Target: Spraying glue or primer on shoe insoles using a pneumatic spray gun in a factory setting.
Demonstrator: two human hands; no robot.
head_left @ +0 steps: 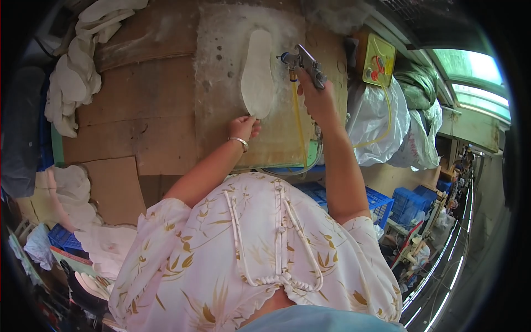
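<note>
A pale, foot-shaped insole (258, 72) lies lengthwise on a whitish, residue-coated board (218, 105). My left hand (244, 128) pinches the insole's near end between thumb and finger; a metal bracelet (241, 143) is on that wrist. To the right of the insole, my right hand (321, 102) grips a metal spray gun (311, 65) by its handle. The gun's nozzle points left, toward the insole, without touching it. From the gun a yellow hose (297, 116) runs down toward the board's near edge.
White insole pieces are heaped (72, 83) at the far left, with more pale pieces (72, 188) at the near left. Brown cardboard (127, 110) covers the surface. On the right are a yellow container (379, 60), plastic bags (381, 122) and blue crates (409, 205).
</note>
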